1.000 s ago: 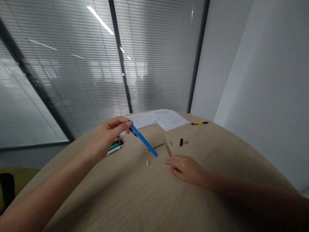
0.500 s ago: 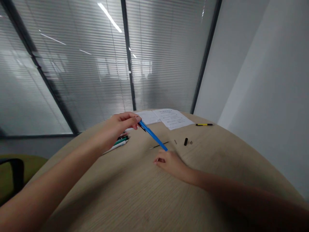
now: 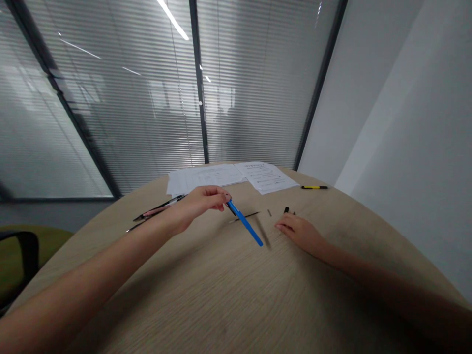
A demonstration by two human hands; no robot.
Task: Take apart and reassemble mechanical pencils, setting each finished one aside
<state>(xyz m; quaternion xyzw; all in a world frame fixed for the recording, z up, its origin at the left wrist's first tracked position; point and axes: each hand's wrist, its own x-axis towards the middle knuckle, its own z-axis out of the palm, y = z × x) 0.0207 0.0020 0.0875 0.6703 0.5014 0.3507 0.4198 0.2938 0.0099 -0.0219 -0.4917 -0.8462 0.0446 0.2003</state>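
My left hand (image 3: 201, 202) pinches the top end of a blue pen barrel (image 3: 246, 225), which slants down to the right with its tip near the tabletop. A thin dark refill (image 3: 245, 216) lies on the table just behind the barrel. My right hand (image 3: 300, 231) rests palm down on the table to the right of the barrel; its fingers are curled near a small black cap (image 3: 286, 210) and a tiny grey piece (image 3: 269, 213). What, if anything, those fingers hold is hidden.
The round wooden table (image 3: 236, 295) carries white printed sheets (image 3: 236, 176) at the back, a yellow and black pen (image 3: 314, 187) at the back right, and several pens (image 3: 157, 210) behind my left wrist. A green chair (image 3: 16, 255) stands at the left. Glass walls with blinds rise behind.
My right hand has moved right and away, from the table's middle towards the black cap. My left hand has lowered the blue barrel slightly; the pens behind it now show.
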